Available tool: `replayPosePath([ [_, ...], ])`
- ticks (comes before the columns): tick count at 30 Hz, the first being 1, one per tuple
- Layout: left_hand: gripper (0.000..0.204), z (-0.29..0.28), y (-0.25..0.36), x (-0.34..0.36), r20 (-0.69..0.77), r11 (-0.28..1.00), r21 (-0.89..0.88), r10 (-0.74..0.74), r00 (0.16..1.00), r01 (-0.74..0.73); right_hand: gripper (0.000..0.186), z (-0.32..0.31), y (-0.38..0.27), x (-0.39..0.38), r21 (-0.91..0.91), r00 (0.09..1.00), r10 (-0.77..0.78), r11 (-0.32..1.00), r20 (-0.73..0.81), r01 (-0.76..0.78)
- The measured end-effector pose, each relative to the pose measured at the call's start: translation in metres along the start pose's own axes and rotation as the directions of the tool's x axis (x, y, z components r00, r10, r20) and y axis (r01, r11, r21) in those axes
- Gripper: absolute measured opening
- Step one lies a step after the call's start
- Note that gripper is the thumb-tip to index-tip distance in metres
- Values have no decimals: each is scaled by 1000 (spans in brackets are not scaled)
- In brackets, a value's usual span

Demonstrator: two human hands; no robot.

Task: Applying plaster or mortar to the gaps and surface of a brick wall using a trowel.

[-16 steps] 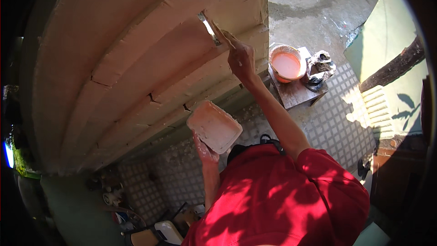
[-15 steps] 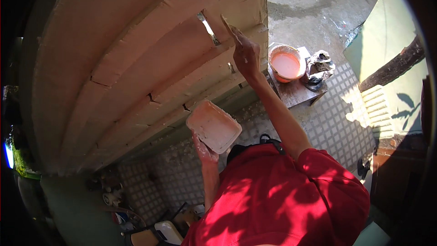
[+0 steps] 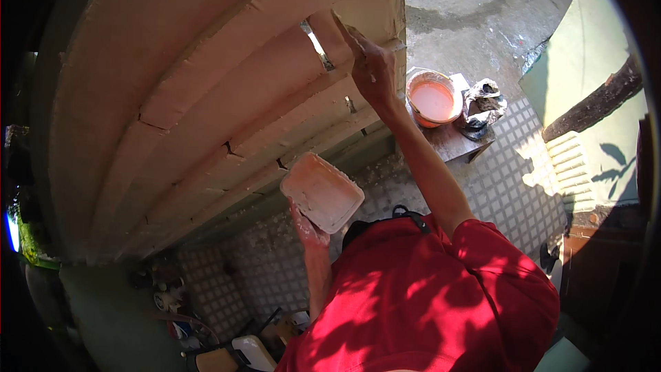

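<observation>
My left hand (image 3: 308, 227) holds a rectangular plastic tub (image 3: 323, 193) from below and the side, tilted so its inside shows; pale pink paint coats it. Raised ahead, my right hand (image 3: 374, 72) grips a paintbrush (image 3: 342, 25), its handle mostly hidden in the fingers. The brush's tip lies against the slatted wooden panel (image 3: 227, 89), right of a narrow bright gap. Pink covers much of the panel, while the boards near its right end look paler. White paint spots mark both hands.
A bucket of pink paint (image 3: 432, 100) stands on a low wooden stool (image 3: 451, 141) to the right, beside a crumpled plastic bag (image 3: 484, 103). Patterned tiles (image 3: 516, 158) cover the floor. Assorted items, including a white container (image 3: 253, 353), lie at the lower left. A leaning trunk (image 3: 595, 100) is far right.
My right hand and the brush have shifted slightly up and left along the panel. Pink now shows on the board beside the gap where it was paler. The tub has barely moved.
</observation>
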State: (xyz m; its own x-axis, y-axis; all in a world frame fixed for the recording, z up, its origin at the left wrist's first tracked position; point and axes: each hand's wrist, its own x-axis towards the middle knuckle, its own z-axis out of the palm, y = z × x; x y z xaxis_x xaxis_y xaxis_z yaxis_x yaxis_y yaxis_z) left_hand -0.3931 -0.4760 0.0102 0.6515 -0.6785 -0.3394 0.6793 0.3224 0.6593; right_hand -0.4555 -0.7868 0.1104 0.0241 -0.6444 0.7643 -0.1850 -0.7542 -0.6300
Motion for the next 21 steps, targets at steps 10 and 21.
replayPosePath([
  [10, 55, -14, -7, 3, -28, 1000, -24, -14, 1000, 13, 28, 35, -17, -18, 33, 994, 54, 998, 90, -57],
  [21, 56, -28, 4, 1, -31, 998, -62, -2, 1000, 0, 4, -11, -11, -14, 698, 799, 400, 402, 449, -593],
])
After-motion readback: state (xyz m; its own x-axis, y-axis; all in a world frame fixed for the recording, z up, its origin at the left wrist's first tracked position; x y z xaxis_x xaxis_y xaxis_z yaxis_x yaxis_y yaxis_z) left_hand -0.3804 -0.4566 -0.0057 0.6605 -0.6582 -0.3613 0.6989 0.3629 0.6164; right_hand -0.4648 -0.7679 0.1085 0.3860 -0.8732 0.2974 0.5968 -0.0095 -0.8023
